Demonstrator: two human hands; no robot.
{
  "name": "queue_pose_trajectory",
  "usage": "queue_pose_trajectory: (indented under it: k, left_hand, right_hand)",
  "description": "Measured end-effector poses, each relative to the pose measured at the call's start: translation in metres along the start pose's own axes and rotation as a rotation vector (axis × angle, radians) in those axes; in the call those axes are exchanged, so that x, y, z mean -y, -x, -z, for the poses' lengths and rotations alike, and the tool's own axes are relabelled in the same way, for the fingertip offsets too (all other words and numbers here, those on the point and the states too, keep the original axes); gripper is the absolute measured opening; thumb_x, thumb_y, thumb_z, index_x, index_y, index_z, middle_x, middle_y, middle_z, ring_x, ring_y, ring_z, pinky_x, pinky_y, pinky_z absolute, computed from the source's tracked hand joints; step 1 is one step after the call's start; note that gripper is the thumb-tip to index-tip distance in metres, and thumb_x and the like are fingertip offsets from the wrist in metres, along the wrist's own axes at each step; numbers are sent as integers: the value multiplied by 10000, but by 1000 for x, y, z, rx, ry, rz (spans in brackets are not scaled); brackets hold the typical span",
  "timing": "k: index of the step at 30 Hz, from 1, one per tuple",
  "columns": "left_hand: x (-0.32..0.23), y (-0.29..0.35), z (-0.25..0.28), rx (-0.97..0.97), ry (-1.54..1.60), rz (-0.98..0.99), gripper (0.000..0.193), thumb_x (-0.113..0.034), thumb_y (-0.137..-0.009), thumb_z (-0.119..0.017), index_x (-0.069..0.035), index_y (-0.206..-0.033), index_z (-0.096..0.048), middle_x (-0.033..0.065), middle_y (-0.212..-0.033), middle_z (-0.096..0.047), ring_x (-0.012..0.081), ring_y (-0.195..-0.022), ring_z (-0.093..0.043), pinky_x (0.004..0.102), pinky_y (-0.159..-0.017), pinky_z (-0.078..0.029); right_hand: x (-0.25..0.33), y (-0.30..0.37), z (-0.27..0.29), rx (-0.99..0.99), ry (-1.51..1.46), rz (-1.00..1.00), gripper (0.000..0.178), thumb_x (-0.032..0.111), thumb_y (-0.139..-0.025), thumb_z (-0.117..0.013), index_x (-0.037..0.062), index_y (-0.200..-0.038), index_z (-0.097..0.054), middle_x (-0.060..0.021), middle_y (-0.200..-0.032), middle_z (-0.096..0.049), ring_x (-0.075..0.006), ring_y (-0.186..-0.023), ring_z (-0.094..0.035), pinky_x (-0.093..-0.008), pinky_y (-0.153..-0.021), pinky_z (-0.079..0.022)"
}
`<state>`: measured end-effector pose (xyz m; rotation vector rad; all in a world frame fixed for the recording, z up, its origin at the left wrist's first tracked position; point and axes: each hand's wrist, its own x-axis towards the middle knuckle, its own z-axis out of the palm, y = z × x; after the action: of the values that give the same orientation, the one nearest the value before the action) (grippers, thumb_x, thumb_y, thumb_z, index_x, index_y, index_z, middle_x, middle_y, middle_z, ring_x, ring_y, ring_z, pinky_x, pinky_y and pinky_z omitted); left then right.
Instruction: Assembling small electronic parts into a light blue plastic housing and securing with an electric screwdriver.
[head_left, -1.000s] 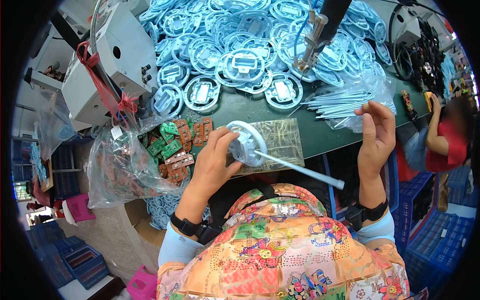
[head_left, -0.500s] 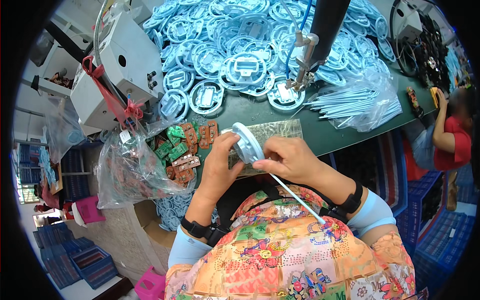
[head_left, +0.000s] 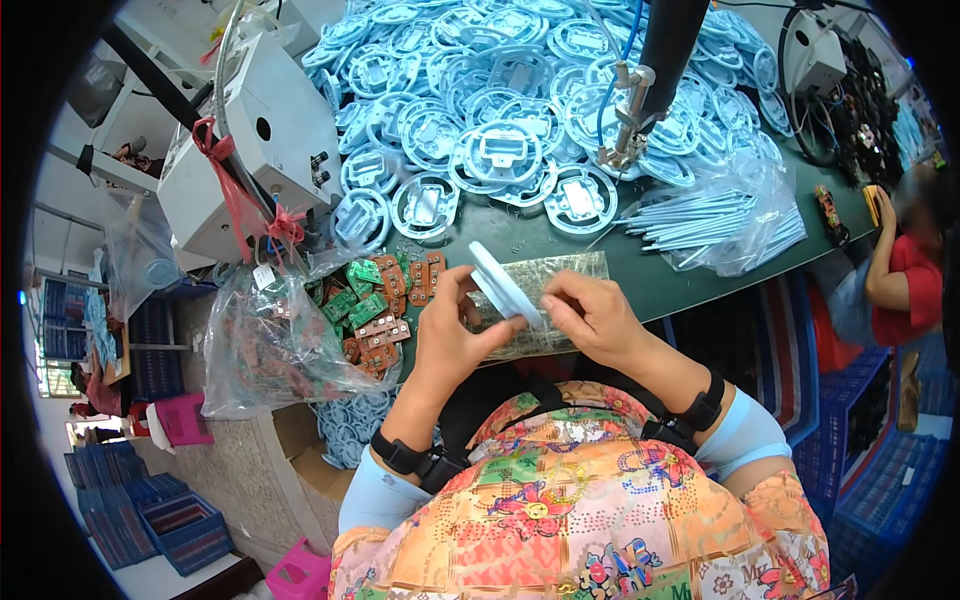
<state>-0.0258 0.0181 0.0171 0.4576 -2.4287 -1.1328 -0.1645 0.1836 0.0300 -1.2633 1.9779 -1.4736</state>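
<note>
A round light-blue plastic ring part (head_left: 500, 285) is tilted on edge above a patterned mat (head_left: 575, 265) at the table's near edge. My left hand (head_left: 445, 330) grips it from the left, thumb along the lower side and fingers behind. Close to its right rim is my right hand (head_left: 600, 320), thumb and fingertips pinched together; anything between them is too small or hidden to make out. Beyond my hands lies a big heap of similar light-blue ring parts (head_left: 505, 150). Small green and brown circuit boards (head_left: 375, 305) lie left of the mat.
A clear bag (head_left: 270, 345) slumps beside the boards. Thin pale-blue rods (head_left: 700, 225) lie partly bagged at right. A black post with metal fittings (head_left: 628, 120) rises over the heap. A grey machine box (head_left: 255, 130) stands at left. Another person in red (head_left: 905, 285) sits far right.
The long thin rod that stuck out below the ring part is no longer in sight. The part has turned more edge-on, and my right hand has shifted slightly right. The view has moved slightly.
</note>
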Motion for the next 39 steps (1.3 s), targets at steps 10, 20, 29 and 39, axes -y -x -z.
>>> queue_pose_trajectory:
  k: [10,20,29,39]
  left_hand:
    - [-19,-25,0,93,446,303,450,-410,-923,-645,39,-932,-616,79,-715,-682,82,-611,-553,253,-559,-425]
    - [-28,-34,5,211,428,411,639,-573,-963,-487,28,-850,-670,85,-630,-654,65,-512,-498,246,-470,-366]
    - [-23,-19,14,192,484,428,417,-393,-886,-674,9,-994,-654,79,-756,-679,55,-540,-502,221,-478,-374]
    - [19,109,162,640,-188,318,633,-210,-594,-847,-29,-1154,-616,157,-1108,-627,312,-1021,-617,408,-860,-500]
  right_hand:
    - [-7,2,-3,-39,338,280,289,262,-779,-791,57,-853,-601,-90,-761,-615,-286,-655,-638,-393,-569,-498]
    - [3,-1,-2,-128,496,466,309,224,-807,-755,77,-700,-505,-75,-618,-543,-257,-524,-583,-365,-487,-470]
    - [-4,-1,1,53,547,521,265,231,-817,-734,68,-768,-531,-71,-716,-572,-260,-627,-616,-372,-554,-497]
    - [-37,11,10,52,570,309,155,160,-840,-716,72,-902,-605,-80,-790,-578,-277,-667,-621,-379,-566,-483]
